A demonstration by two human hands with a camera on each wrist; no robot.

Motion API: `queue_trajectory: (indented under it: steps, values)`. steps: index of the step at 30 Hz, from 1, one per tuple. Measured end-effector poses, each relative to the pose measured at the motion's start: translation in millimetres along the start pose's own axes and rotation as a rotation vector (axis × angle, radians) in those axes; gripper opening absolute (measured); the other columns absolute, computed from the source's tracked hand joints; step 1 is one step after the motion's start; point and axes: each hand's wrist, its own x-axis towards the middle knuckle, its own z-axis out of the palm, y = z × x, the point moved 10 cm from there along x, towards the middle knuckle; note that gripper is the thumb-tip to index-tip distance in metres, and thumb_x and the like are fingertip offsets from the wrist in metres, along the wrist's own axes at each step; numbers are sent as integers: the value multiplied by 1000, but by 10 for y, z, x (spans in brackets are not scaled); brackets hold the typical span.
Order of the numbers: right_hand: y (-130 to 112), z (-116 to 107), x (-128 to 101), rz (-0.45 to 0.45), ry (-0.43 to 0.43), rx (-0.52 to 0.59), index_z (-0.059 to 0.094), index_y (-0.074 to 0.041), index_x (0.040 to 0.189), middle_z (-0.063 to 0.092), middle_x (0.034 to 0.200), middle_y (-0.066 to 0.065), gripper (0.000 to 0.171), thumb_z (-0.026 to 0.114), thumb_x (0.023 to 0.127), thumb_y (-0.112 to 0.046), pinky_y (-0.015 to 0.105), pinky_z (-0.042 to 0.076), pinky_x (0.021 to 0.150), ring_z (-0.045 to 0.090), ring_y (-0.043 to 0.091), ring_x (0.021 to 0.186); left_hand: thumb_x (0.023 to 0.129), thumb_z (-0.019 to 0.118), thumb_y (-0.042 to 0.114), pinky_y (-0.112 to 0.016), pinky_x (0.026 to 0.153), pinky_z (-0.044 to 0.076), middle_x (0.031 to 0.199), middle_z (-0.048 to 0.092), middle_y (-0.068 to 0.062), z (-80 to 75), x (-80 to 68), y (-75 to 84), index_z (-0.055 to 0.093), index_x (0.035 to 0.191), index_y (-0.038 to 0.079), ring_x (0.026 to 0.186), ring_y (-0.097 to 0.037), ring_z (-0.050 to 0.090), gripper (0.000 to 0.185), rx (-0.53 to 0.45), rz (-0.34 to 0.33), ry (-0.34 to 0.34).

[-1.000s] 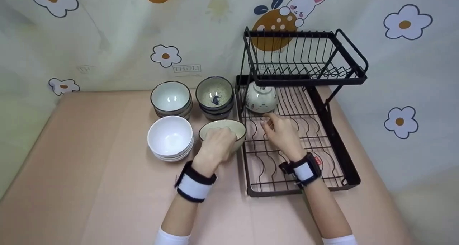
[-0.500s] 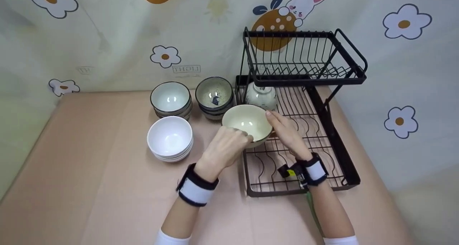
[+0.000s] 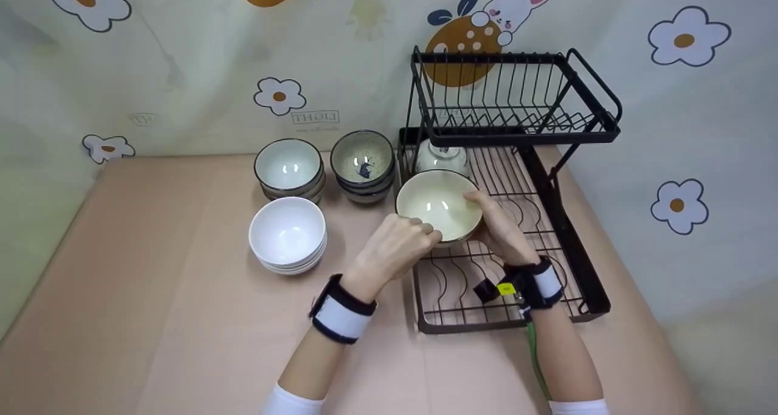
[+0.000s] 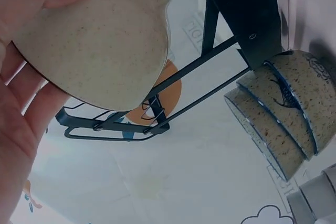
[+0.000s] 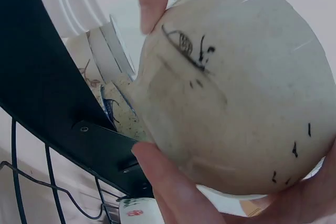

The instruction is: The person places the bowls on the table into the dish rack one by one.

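Both hands hold a cream bowl (image 3: pixel 433 203) over the left part of the black dish rack (image 3: pixel 462 328). Its inside faces the head camera. My left hand (image 3: pixel 396 245) grips the near rim, with fingers curled over it. At the right side my right hand (image 3: pixel 503 236) holds the bowl, its thumb over the rim and fingers beneath. In the right wrist view, the bowl's outside (image 5: pixel 241 93) shows a few dark painted marks. Just behind it, an upturned pale bowl (image 3: pixel 440 158) sits on the rack's lower tier, partly hidden.
Left of the rack stand a stack of speckled bowls (image 3: pixel 363 160), a stack of pale bluish bowls (image 3: pixel 289 166) and a stack of white bowls (image 3: pixel 288 233). The rack's upper tier (image 3: pixel 526 140) overhangs the back of the lower one. A patterned cloth hangs behind.
The cream bowl has been lifted from the table beside the rack and moved right, over it. My right hand has come to its right side and taken hold.
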Motion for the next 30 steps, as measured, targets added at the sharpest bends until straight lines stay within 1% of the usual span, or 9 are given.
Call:
queue_trajectory:
  steps: [3, 7, 12, 15, 19, 21, 24, 27, 30]
  values:
    - [-2, -71, -7, 5, 61, -16, 30, 5, 142, 58, 101, 12, 56, 38, 95, -25, 30, 55, 65, 62, 18, 78, 77, 73, 5, -20, 51, 47, 74, 66, 5, 39, 18, -22, 67, 81, 15, 61, -10, 57, 12, -21, -24, 9]
    - [-25, -139, -14, -17, 111, -45, 33, 4, 141, 58, 104, 15, 57, 38, 94, -26, 30, 55, 64, 62, 19, 78, 74, 75, 6, -20, 57, 48, 80, 67, 1, 34, 27, -104, 69, 84, 13, 72, -13, 58, 13, -32, -111, 83]
    - [-73, -192, -7, -66, 143, -32, 25, -2, 147, 47, 121, 23, 61, 34, 91, -26, 34, 54, 70, 58, 22, 91, 64, 83, 8, -25, 68, 50, 93, 65, -6, -9, -2, -284, 65, 94, 5, 87, -21, 56, 35, -109, -311, 210]
    - [-84, -240, -15, -76, 195, -36, 25, -4, 148, 46, 125, 24, 63, 34, 91, -27, 31, 51, 73, 56, 23, 94, 60, 83, 5, -27, 68, 51, 99, 58, -12, 25, -26, -351, 59, 99, 0, 89, -24, 52, 46, -138, -425, 267]
    - [-100, -368, -43, -93, 308, 6, 26, -6, 149, 44, 130, 23, 63, 36, 91, -29, 31, 50, 73, 53, 27, 101, 71, 78, 6, -30, 61, 54, 103, 54, -18, 165, -115, -478, 52, 106, -6, 87, -28, 52, 45, -225, -625, 301]
    - [-111, -432, -51, -114, 354, 69, 27, -8, 149, 41, 133, 23, 62, 37, 91, -28, 33, 51, 74, 51, 28, 104, 78, 75, 11, -34, 61, 55, 105, 55, -21, 274, -174, -542, 50, 110, -8, 85, -31, 56, 44, -284, -721, 272]
    - [-121, -502, -63, -145, 406, 142, 29, -7, 147, 42, 128, 20, 60, 36, 91, -27, 31, 52, 72, 51, 25, 101, 82, 73, 17, -40, 58, 55, 101, 59, -22, 487, -230, -569, 50, 111, -8, 78, -34, 62, 45, -320, -814, 149]
    - [-138, -513, -61, -169, 409, 161, 30, -7, 146, 44, 123, 18, 58, 34, 91, -27, 30, 51, 72, 53, 22, 97, 86, 70, 20, -43, 57, 55, 89, 63, -20, 722, -244, -520, 51, 108, -7, 71, -35, 64, 40, -350, -849, -7]
    - [-149, -518, -66, -174, 417, 145, 30, -4, 144, 44, 122, 18, 57, 35, 92, -26, 30, 51, 72, 54, 22, 95, 89, 64, 20, -42, 55, 54, 82, 66, -20, 904, -234, -435, 52, 113, -9, 69, -35, 66, 39, -365, -842, -155]
